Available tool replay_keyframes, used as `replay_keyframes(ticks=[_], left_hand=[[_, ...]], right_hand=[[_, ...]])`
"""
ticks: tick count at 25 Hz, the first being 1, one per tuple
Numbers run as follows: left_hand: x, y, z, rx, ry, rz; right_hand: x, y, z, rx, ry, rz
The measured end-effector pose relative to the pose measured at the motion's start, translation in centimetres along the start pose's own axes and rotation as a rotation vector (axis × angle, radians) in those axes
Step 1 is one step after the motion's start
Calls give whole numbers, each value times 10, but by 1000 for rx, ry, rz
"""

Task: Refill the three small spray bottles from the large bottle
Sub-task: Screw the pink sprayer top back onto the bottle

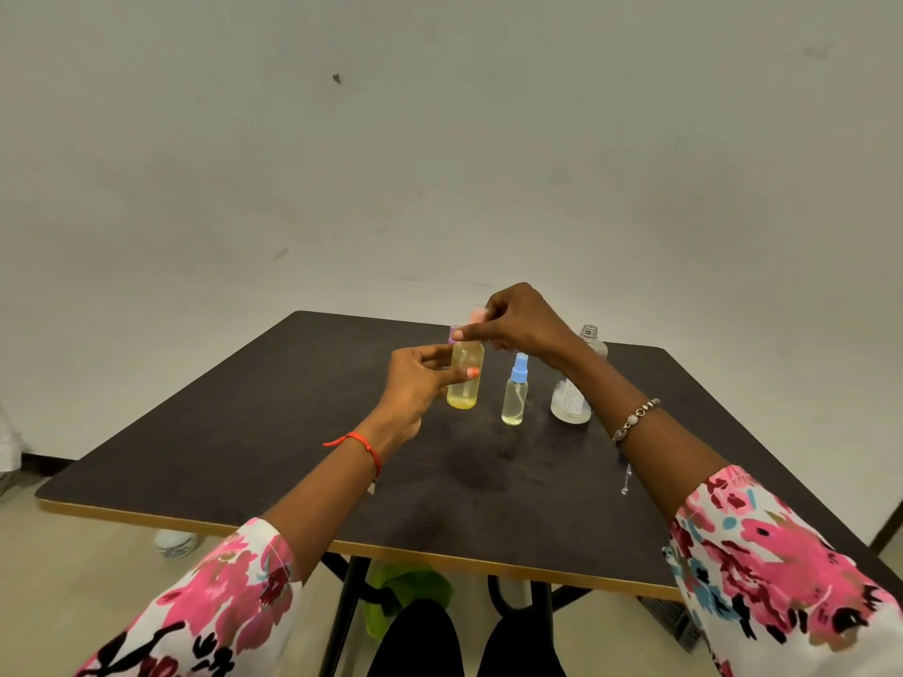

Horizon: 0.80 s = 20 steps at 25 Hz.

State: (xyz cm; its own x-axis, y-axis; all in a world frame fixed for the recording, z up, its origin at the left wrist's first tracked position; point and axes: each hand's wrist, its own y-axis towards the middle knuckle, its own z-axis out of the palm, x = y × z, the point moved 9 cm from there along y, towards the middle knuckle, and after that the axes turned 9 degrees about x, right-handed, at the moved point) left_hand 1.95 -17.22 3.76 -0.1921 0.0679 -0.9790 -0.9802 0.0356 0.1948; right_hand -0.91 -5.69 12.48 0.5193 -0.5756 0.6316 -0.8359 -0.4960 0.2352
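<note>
A small spray bottle of yellow liquid (464, 383) stands on the dark table (273, 432). My left hand (415, 383) grips its body from the left. My right hand (518, 322) pinches its pink spray top (457, 332) from above. To its right stands a small bottle with a blue spray top (515, 393), holding pale liquid. Further right is the large clear bottle (574, 398), uncapped, partly hidden behind my right forearm. I can see only two small bottles.
A small clear object (626, 481) lies on the table near my right forearm. A white container (176, 542) sits on the floor at the left, and a green bag (405, 593) lies under the table. A wall stands behind the table.
</note>
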Motion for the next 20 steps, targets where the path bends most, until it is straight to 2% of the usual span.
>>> replay_keyframes(ticks=[2, 8, 13, 15, 20], left_hand=[[0, 0, -1, -3, 3, -9], [-4, 0, -8, -12, 19, -8], [-4, 0, -8, -1, 29, -1], [-4, 0, -9, -3, 0, 4], [-8, 2, -7, 50, 11, 1]], right_hand=[[-3, 1, 0, -61, -48, 25], [14, 3, 4, 202, -47, -107], [3, 4, 2, 49, -56, 3], [4, 4, 7, 58, -79, 0], [14, 2, 4, 140, 92, -119]])
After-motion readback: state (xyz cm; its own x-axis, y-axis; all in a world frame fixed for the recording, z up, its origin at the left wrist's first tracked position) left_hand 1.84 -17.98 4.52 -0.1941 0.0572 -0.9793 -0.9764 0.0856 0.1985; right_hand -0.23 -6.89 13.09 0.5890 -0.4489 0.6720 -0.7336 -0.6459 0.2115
